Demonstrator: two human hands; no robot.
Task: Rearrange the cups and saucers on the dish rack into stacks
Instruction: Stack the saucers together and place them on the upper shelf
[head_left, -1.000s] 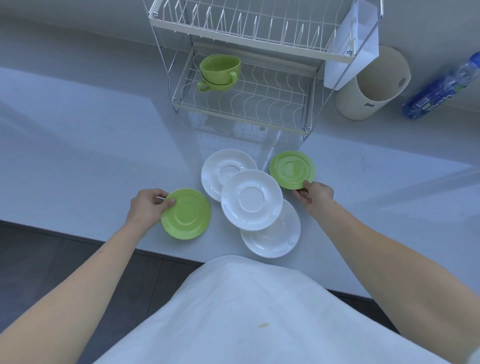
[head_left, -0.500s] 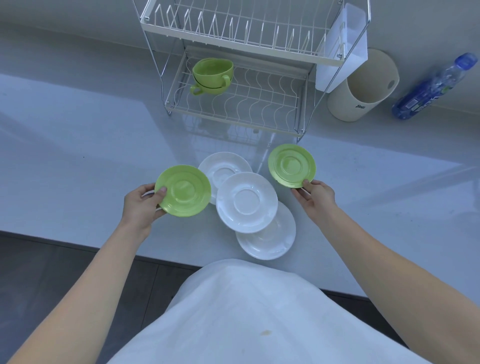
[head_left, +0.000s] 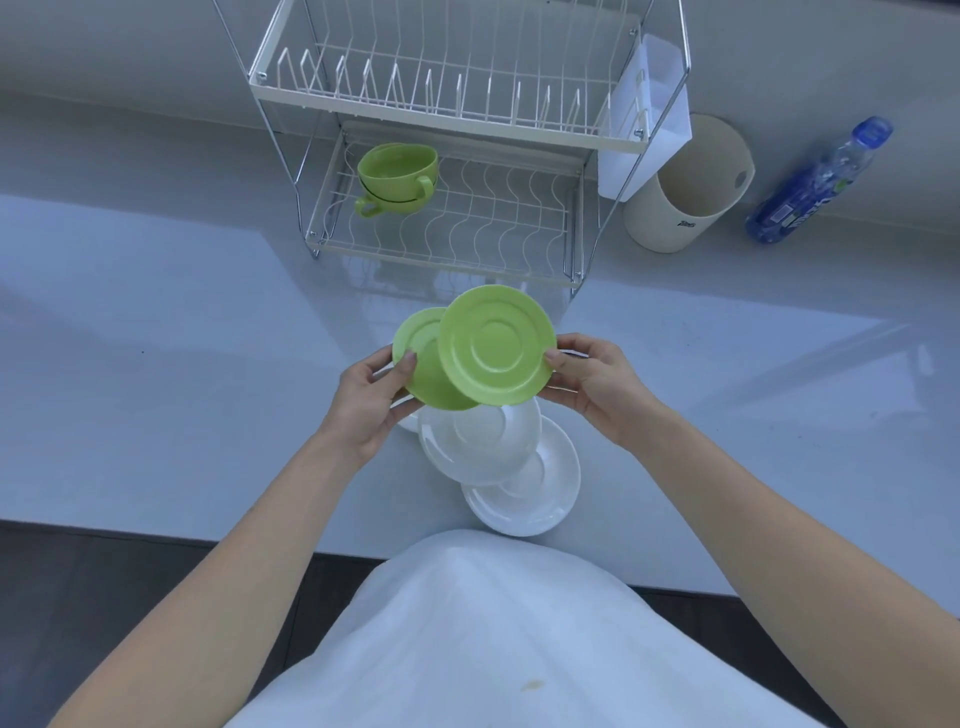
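My left hand (head_left: 366, 402) holds a green saucer (head_left: 421, 358) by its left edge, above the counter. My right hand (head_left: 597, 384) holds a second green saucer (head_left: 496, 345) by its right edge, and this one overlaps the first from the right. Below them, white saucers (head_left: 480, 441) lie overlapping on the counter, the nearest (head_left: 524, 499) by the front edge. Two green cups (head_left: 397, 176) sit stacked on the lower shelf of the white wire dish rack (head_left: 447, 244), at its left. The upper shelf holds no dishes.
A white cutlery holder (head_left: 644, 119) hangs on the rack's right side. A beige cylindrical container (head_left: 685, 192) stands right of the rack, with a blue plastic bottle (head_left: 815, 182) lying further right. The counter's front edge (head_left: 156, 530) runs just before my body.
Both hands lifted their green saucers off the counter and brought them together over the white saucers; the right saucer now overlaps the left one.
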